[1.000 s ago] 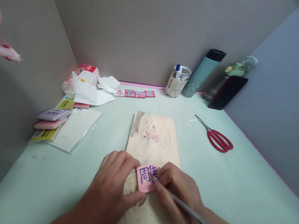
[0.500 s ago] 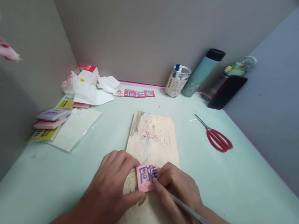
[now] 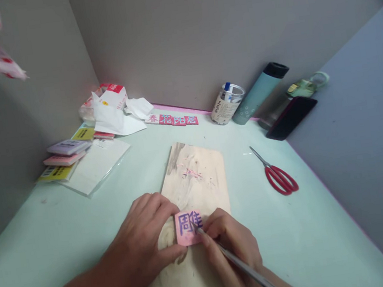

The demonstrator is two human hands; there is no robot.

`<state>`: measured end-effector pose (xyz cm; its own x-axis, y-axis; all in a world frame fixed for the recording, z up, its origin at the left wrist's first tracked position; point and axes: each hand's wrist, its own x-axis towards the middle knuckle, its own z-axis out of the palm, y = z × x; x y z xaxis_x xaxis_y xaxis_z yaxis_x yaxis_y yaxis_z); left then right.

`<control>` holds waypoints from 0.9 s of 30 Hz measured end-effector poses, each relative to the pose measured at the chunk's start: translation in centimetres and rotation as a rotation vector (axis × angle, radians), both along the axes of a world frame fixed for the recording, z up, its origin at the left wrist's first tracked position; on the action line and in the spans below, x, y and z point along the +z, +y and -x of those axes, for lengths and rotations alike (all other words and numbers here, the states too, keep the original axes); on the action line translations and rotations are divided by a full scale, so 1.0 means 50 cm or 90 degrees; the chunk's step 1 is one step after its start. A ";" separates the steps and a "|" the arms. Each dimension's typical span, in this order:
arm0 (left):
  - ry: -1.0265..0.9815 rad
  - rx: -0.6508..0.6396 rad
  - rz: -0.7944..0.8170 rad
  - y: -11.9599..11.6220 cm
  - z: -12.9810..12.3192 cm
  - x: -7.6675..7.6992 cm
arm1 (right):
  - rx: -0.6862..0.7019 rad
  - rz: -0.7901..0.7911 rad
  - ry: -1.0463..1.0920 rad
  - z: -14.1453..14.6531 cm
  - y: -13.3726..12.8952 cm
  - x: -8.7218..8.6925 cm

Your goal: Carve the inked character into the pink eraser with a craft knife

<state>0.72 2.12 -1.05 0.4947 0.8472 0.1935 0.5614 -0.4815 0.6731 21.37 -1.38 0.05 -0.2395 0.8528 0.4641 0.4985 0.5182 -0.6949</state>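
Observation:
A pink square block [image 3: 186,239] marked with a dark blue-purple character lies on a pale wooden board [image 3: 206,198]. My left hand [image 3: 150,233] grips the block's left side, with thumb at the lower edge and a finger at the upper left corner. In my right hand [image 3: 231,246] is a slim metal carving tool [image 3: 245,267], held like a pen; its tip meets the block's face near the middle of the character. Small pink shavings [image 3: 192,174] lie on the upper part of the board.
Red-handled scissors [image 3: 281,179] lie right of the board. Behind stand a tin with pens [image 3: 224,108], a teal bottle [image 3: 259,94] and a dark phone [image 3: 291,118]. Carved red pieces [image 3: 177,119] lie at the back; packets [image 3: 68,147] and a clear sleeve [image 3: 98,167] are at left.
My right hand has shifted slightly right and the tool's shaft has swung a little with it. My left hand and the block hold their places.

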 end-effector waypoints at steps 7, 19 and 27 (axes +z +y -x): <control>-0.001 0.000 0.008 -0.002 0.001 -0.001 | -0.003 -0.005 -0.018 0.004 0.003 -0.001; 0.001 -0.003 0.004 0.001 -0.001 0.002 | -0.029 -0.077 -0.023 0.005 0.000 -0.031; -0.009 -0.006 -0.004 0.000 -0.001 0.005 | -0.017 -0.119 -0.026 0.008 0.003 -0.033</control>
<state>0.75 2.12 -0.81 0.5003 0.8409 0.2063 0.5469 -0.4916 0.6777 20.98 -1.25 -1.59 -0.2397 0.7585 0.6059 0.5395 0.6230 -0.5664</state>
